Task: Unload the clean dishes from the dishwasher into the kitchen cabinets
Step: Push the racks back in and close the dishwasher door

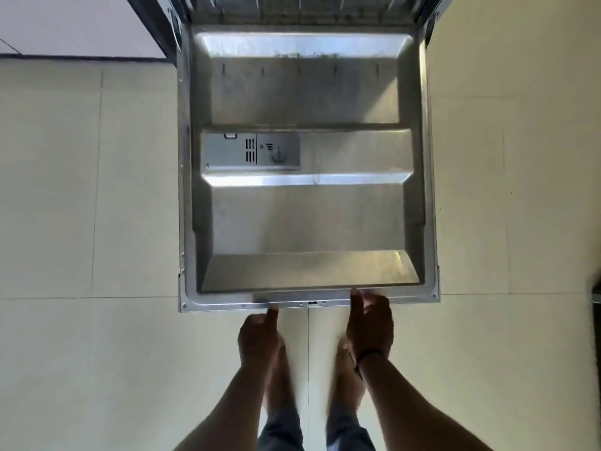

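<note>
Right hand [369,323] sits at the near edge of the dishwasher door [305,206], thumb lying on the rim, fingers curled under it; looks like a grip on the edge, though the underside is hidden. Left hand [258,333] only touches that edge with one extended fingertip, rest of the hand loosely curled, holding nothing.

Door is fully down and flat, inner steel panel facing up, detergent dispenser [250,152] on its left half. Racks [302,8] barely show at the top of view; can't tell what dishes are in them.

Risks, my read:
- Door juts over the floor [97,190] right in front of bare feet [279,379]; stepping forward means shins into the edge.
- Leaning weight on the door loads the hinges.
- Lopsided hold, so a sudden lift could pinch fingers under the rim.
</note>
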